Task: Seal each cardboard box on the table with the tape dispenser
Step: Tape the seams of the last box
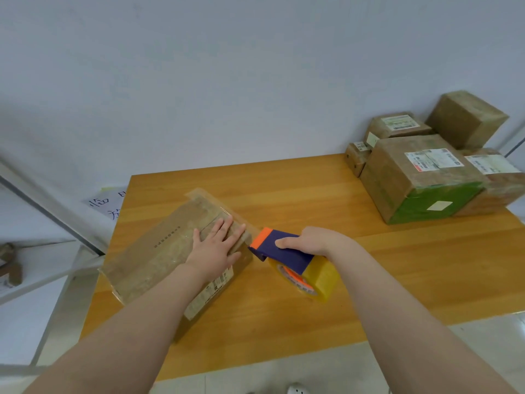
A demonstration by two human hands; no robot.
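- left hand: flat, fingers spread, pressing on top of the cardboard box near its far end.
- right hand: curled round the tape dispenser. The orange blade end points to 9 o'clock, just beside the box end.
- box: at 9 o'clock from the dispenser, on the left part of the table.
- step, my guess: finishing or cutting a strip at that end. I press the palm hard so the box can't slide, tilt the blade into the tape, snap it clean, then smooth the tail over the edge.
- stack of boxes: at 2 o'clock, far corner, well apart. Can't tell if they are sealed.
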